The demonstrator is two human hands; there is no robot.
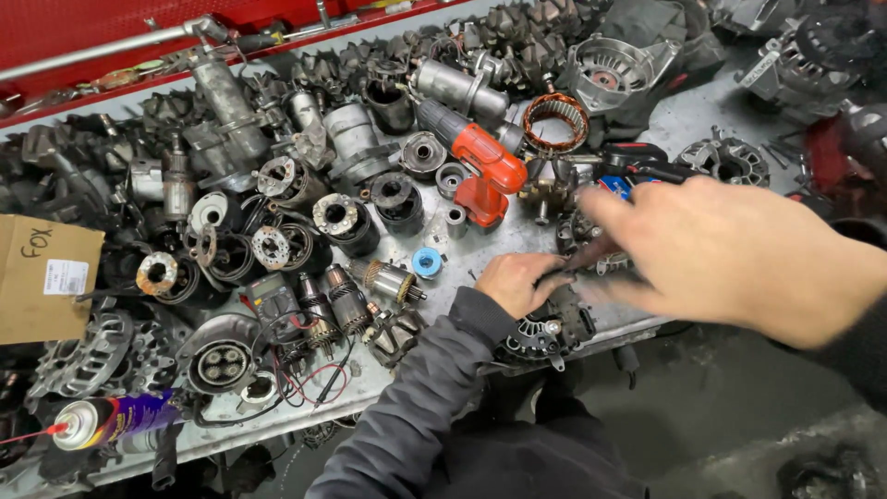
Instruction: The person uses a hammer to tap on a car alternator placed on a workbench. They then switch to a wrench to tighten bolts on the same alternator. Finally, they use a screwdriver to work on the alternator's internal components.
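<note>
Mid-step on a dark alternator housing at the near edge of the metal table. Left hand curled on top of the housing, fingers closed around a small dark part; what exactly, too blurred to tell. Right hand hovering just above and to the right, fingers spread loosely, nothing visibly gripped, smeared by motion. Judged a steadying-and-fitting step: one hand pinning the housing, the other coming in. Next move likely needing a firm hold by the left and a precise pinch by the right. Red cordless drill near, behind; blue cap just left; spray can well apart.
</note>
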